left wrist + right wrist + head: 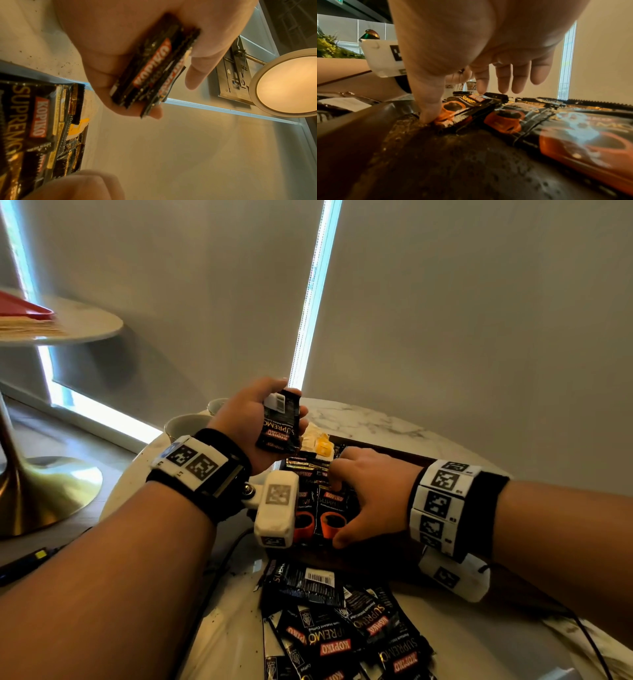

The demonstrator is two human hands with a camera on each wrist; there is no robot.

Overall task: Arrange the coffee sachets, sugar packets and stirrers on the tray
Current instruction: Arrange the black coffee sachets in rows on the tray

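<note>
the left hand point(251, 422) is up above the far-left corner of the tray point(383, 448), fingers and thumb curled round a small stack of coffee sachets point(281, 422), held on end with the long side running up and down, the barcode end on top. down below, the right hand point(370, 498) is spread low over the row of sachets point(330, 508) lying flat in the tray, its thumb point(429, 108) planted at the near end of one, right by the tray's near rim, and the other fingers point(520, 77) loose and straight, hovering over the far ends; it grips nothing. those laid sachets run long-ways away from the person, side by side, orange cups at the near end. so here's the one thing that matters: the held stack sits just beyond and to the left of the right hand, nearly above the row, turned upright against the flat row beneath, and it looks as though it needs tipping flat before it joins. the right hand is the nearer one to the row, already on it, likely squaring it up. yellow sugar packets point(322, 445) lie at the tray's far end, just under the stack. a loose pile of sachets point(346, 625) waits on the table point(376, 419) nearer the person, outside the tray. stirrers? none that i can make out from here.
</note>
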